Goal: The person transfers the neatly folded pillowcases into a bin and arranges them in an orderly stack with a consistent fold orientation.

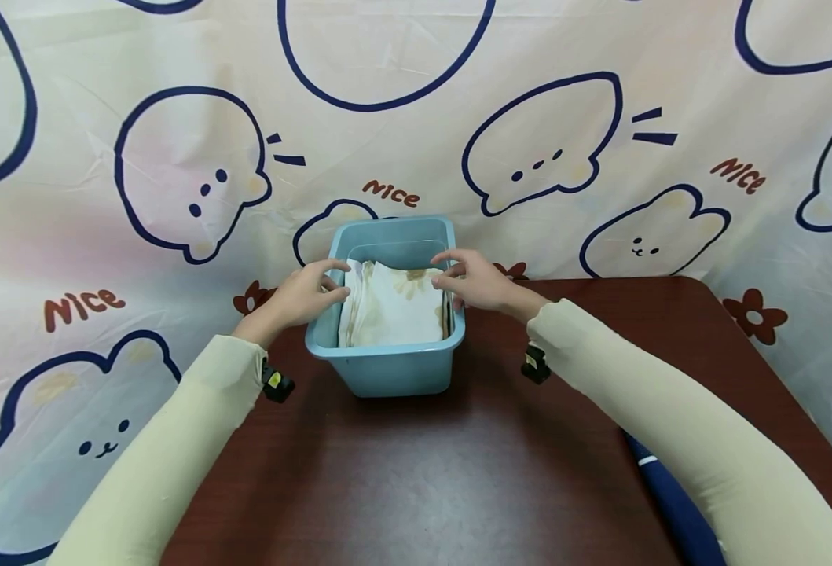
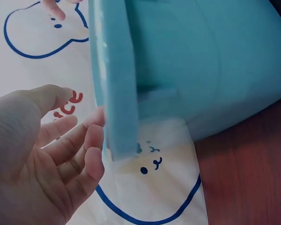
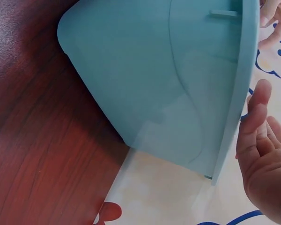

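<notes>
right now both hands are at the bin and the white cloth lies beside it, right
No: the white cloth is inside the bin, not beside it, as the head view shows. The left hand and right hand are at the bin.

We see a pale backdrop [image 1: 401, 145] printed with navy-outlined cartoon bears [image 1: 97, 472] and "Nice" lettering [image 1: 85, 309] behind a reddish-brown wood-grain table [image 1: 359, 464] reflecting soft light [image 1: 419, 491].

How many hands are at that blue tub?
2. The left hand is at the left rim of the blue tub, and the right hand is at its right rim, with the white patterned cloth between them.
</notes>
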### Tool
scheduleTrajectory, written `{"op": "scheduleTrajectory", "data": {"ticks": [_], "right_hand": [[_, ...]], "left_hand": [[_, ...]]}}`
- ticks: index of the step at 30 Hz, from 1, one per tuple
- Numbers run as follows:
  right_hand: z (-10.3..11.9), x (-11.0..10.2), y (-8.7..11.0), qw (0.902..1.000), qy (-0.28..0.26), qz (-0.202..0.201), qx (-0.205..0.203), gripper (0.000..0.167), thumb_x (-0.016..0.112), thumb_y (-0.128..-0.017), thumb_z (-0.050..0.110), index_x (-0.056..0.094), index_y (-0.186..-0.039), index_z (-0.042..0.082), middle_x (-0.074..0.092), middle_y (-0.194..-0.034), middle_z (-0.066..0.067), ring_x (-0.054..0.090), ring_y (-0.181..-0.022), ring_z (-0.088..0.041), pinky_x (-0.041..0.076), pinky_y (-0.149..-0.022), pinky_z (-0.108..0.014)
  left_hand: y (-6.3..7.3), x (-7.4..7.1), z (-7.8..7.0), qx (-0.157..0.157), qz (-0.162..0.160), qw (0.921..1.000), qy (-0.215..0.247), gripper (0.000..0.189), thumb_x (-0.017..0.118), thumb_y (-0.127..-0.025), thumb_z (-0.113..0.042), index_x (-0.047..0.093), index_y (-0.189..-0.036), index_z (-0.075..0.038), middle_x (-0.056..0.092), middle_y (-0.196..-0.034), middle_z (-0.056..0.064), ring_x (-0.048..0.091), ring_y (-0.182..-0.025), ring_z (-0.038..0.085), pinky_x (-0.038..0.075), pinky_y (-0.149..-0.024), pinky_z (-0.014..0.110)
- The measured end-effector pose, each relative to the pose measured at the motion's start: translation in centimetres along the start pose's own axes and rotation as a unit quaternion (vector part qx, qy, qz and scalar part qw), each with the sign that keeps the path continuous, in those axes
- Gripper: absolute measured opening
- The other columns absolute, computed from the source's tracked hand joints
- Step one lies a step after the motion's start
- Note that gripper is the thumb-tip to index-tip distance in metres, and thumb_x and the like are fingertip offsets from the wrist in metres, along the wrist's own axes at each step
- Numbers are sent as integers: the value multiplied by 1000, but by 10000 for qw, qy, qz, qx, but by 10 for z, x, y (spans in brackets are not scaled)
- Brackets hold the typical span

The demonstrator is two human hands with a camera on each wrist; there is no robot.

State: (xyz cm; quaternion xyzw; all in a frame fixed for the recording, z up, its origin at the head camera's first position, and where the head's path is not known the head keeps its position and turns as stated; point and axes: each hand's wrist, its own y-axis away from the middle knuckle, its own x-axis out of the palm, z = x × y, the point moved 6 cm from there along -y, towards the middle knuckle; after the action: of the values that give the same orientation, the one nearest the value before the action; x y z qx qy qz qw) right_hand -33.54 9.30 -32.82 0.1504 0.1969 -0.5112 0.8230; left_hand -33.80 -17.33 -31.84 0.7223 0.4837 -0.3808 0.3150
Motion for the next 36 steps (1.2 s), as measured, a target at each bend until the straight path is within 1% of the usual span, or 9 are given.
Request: {"op": "scheduleTrajectory", "data": {"ticks": [6, 9, 12, 15, 17, 22, 26, 31, 36], "right_hand": [[0, -6, 12, 9999, 110, -41, -31, 41, 58, -104, 23, 51, -143, 12, 68, -123, -19, 64, -65, -18, 56, -66, -33], [0, -8, 17, 9998, 89, -55, -148, 40, 57, -104, 22, 53, -141, 10, 69, -120, -19, 65, -66, -24, 55, -64, -34], [0, -10, 24, 9996, 66, -67, -266, 39, 57, -104, 21, 54, -140, 9, 69, -119, -21, 66, -68, -28, 54, -62, -32], [-1, -13, 32, 9992, 88, -76, -379, 39, 58, -104, 21, 54, -140, 7, 69, -120, -23, 65, -67, -28, 54, -61, -31], [-4, -16, 38, 9990, 130, -85, -426, 40, 58, -104, 20, 54, -140, 5, 70, -119, -23, 64, -66, -25, 54, -61, -31], [-14, -20, 54, 9986, 246, -147, -442, 38, 60, -103, 20, 57, -137, 5, 72, -114, -19, 65, -67, -28, 56, -61, -37], [-19, -23, 65, 9984, 289, -214, -447, 34, 62, -102, 23, 59, -133, 9, 72, -110, -16, 64, -67, -32, 55, -59, -35], [-22, -28, 78, 9976, 365, -307, -511, 33, 62, -102, 24, 61, -131, 10, 73, -110, -14, 64, -66, -28, 56, -61, -34], [-26, -35, 92, 9962, 558, -384, -553, 32, 62, -102, 25, 61, -131, 11, 71, -109, -13, 63, -67, -24, 55, -60, -33]], "left_hand": [[9, 0, -11, 225, -93, 9996, 147, 48, 57, -103, -30, 48, -147, -13, 73, -116, 19, 70, -106, 34, 57, -90, 51], [14, 0, -16, 378, -168, 9990, 149, 46, 57, -103, -29, 49, -146, -14, 74, -114, 18, 71, -102, 33, 57, -86, 47], [20, 1, -22, 485, -250, 9983, 187, 45, 58, -103, -28, 50, -145, -14, 74, -113, 17, 72, -101, 33, 57, -86, 47], [25, 4, -27, 540, -283, 9977, 279, 44, 58, -103, -26, 50, -144, -14, 75, -112, 16, 71, -102, 34, 57, -87, 48], [28, 6, -32, 605, -283, 9973, 315, 43, 59, -103, -25, 50, -144, -14, 75, -111, 16, 72, -102, 33, 57, -87, 48], [31, 13, -42, 790, -264, 9958, 388, 43, 59, -103, -26, 51, -144, -16, 77, -108, 13, 72, -96, 25, 56, -86, 44], [34, 17, -47, 843, -297, 9949, 468, 43, 60, -102, -27, 52, -143, -17, 77, -106, 9, 71, -92, 20, 57, -84, 41], [40, 22, -55, 907, -279, 9938, 582, 42, 60, -102, -27, 53, -142, -18, 77, -108, 8, 70, -89, 21, 54, -79, 38], [45, 28, -61, 991, -186, 9925, 694, 41, 60, -102, -26, 53, -142, -18, 77, -108, 9, 69, -90, 19, 55, -79, 37]]}}
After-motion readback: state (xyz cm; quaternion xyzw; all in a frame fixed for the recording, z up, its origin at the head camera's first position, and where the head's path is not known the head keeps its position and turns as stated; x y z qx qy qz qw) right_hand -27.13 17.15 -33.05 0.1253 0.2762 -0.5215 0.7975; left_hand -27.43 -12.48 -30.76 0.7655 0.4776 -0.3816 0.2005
